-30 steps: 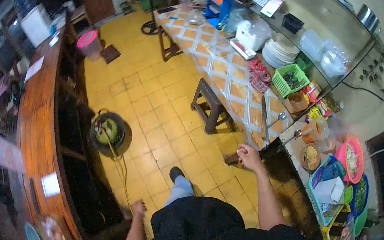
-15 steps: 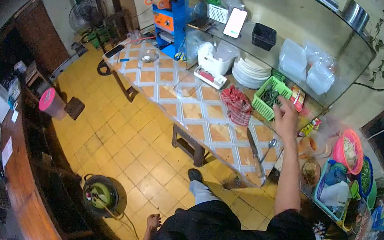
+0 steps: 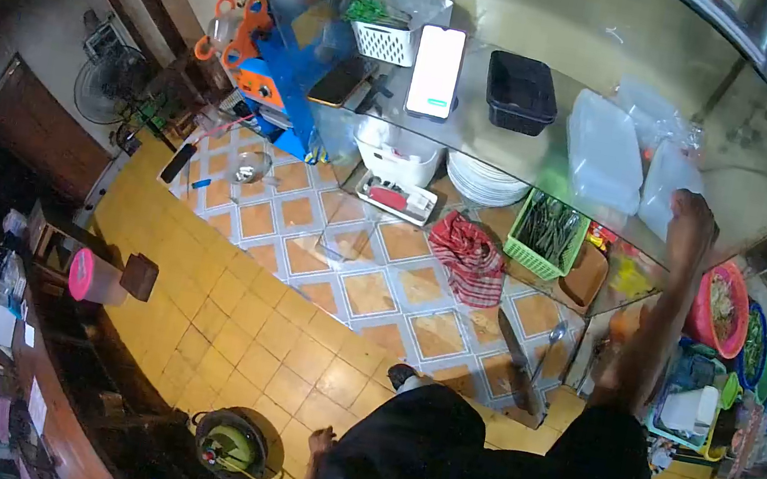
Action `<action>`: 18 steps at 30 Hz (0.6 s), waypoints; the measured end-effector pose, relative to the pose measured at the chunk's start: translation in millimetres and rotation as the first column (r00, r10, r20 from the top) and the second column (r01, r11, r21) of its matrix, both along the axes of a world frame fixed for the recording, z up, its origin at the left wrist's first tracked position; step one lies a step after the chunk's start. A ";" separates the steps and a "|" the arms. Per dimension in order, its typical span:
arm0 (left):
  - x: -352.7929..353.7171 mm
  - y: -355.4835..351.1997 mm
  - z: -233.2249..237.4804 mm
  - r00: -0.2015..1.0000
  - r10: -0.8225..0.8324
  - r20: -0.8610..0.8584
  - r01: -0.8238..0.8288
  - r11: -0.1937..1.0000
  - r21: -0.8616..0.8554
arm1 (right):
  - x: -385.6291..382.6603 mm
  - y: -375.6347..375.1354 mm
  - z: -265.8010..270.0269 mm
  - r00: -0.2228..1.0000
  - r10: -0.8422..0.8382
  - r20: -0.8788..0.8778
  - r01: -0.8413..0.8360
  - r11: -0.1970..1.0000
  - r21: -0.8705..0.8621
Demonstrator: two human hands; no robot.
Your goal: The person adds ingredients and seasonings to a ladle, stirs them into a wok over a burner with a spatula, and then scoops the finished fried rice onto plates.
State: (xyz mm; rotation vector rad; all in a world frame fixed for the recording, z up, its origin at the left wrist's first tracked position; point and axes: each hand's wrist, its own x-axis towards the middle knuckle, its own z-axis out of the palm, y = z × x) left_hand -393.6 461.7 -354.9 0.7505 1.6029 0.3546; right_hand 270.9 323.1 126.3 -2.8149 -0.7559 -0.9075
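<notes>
My right hand (image 3: 692, 228) is raised at the right end of the glass shelf (image 3: 554, 192), its fingers curled. It overlaps the edge of a translucent plastic container (image 3: 669, 181); what the fingers hold, if anything, is hidden. Another translucent container (image 3: 605, 153) lies left of it, and a clear plastic bag (image 3: 662, 119) is behind. My left hand (image 3: 321, 440) hangs low by my side over the yellow floor, fingers loosely apart and holding nothing. A black plastic tray (image 3: 521, 95) and a phone with a white lit screen (image 3: 436, 74) are farther left along the shelf.
Below the shelf are white plates (image 3: 486, 182), a green basket of cutlery (image 3: 547, 234) and a red checked cloth (image 3: 467, 262). A knife (image 3: 517, 361) and spoon (image 3: 550, 347) lie near the tiled table's front edge. A pink basin (image 3: 720, 311) stands right; a gas cylinder (image 3: 229, 447) stands on the floor.
My right hand has moved right and up, from above the green basket to beside the plastic containers. The view has shifted closer to the shelf. My left hand stays low.
</notes>
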 end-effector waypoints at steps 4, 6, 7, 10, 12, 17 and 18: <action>49.7 53.5 41.0 0.971 -0.197 0.134 0.189 0.979 0.072 | -4.9 -1.7 11.9 0.982 0.173 -0.078 -0.151 0.961 0.231; 71.1 75.0 50.8 0.970 -0.192 0.147 0.182 0.980 0.077 | 9.6 -14.0 14.9 0.931 0.225 -0.287 -0.151 0.954 0.260; 85.8 85.0 65.3 0.969 -0.204 0.141 0.188 0.974 0.123 | 15.5 -18.0 18.5 0.925 0.238 -0.296 -0.163 0.953 0.256; 115.1 109.9 85.1 0.952 -0.261 0.159 0.227 0.953 0.202 | 27.4 -23.2 33.3 0.860 0.279 -0.427 -0.257 0.960 0.108; 128.1 120.7 86.1 0.946 -0.302 0.118 0.270 0.935 0.229 | 28.7 -18.6 31.4 0.917 0.306 -0.255 -0.314 0.949 0.011; 148.3 115.0 94.1 0.954 -0.291 0.067 0.274 0.941 0.198 | 30.7 -17.5 27.4 0.852 0.446 -0.274 -0.477 0.877 -0.056; 149.6 111.1 94.5 0.952 -0.292 0.086 0.275 0.947 0.168 | 34.2 -20.3 23.3 0.872 0.439 -0.216 -0.470 0.875 -0.117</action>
